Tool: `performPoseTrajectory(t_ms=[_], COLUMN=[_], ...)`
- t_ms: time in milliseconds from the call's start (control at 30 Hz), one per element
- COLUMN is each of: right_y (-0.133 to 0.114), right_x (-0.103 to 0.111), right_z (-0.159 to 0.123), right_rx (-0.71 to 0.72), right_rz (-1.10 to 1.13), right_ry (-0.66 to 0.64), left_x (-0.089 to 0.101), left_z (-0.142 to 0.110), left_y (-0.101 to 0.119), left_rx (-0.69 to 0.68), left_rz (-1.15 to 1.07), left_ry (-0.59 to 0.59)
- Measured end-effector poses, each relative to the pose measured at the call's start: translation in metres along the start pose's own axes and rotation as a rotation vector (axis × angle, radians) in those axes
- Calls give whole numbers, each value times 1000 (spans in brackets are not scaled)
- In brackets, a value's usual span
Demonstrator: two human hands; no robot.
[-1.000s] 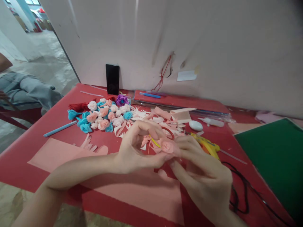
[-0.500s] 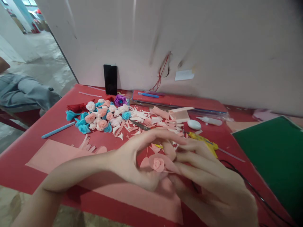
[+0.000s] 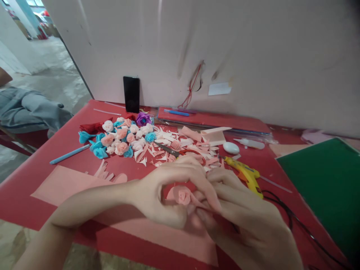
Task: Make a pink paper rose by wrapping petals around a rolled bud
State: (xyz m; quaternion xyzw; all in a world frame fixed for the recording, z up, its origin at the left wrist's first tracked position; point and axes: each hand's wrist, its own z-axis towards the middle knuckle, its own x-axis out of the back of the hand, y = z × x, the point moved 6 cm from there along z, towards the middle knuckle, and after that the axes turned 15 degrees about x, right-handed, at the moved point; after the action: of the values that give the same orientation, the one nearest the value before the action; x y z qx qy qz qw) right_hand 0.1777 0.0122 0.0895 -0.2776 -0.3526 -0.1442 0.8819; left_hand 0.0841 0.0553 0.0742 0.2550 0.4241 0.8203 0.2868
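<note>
A small pink paper rose (image 3: 184, 197) with a tight rolled centre sits between my two hands. My left hand (image 3: 171, 195) curls around it, thumb below and index finger arched over the top. From the right, my right hand (image 3: 239, 213) pinches the flower's outer petal and base, its fingertips partly hidden behind the left fingers. Both hands hover over a pink paper sheet (image 3: 168, 236) on the red table. Just beyond the fingers lie scissors (image 3: 168, 149) with orange handles among paper scraps (image 3: 194, 140).
Finished paper roses (image 3: 120, 138) are heaped at the left back. A yellow glue gun (image 3: 249, 178) with a black cord lies right of my hands, near green paper (image 3: 323, 180). A phone (image 3: 131, 94) leans on the wall. Someone's leg (image 3: 36, 108) shows at far left.
My left fingers have come down over the flower, and its raised petal is now folded closer to the centre. My right hand has shifted slightly downward, uncovering more of the glue gun.
</note>
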Motion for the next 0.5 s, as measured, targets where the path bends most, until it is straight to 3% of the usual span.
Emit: performPoseTrajectory(t_ms=[200,500], right_y=[4,6], right_x=[0,5], right_z=[-3,-5], right_rx=[-27,-70], right_rz=[-11,-29], right_ry=[14,28], left_x=[2,2], left_z=[1,0], left_y=[0,-5], left_rx=[-28,76], left_rz=[53,89], left_ry=[75,-28])
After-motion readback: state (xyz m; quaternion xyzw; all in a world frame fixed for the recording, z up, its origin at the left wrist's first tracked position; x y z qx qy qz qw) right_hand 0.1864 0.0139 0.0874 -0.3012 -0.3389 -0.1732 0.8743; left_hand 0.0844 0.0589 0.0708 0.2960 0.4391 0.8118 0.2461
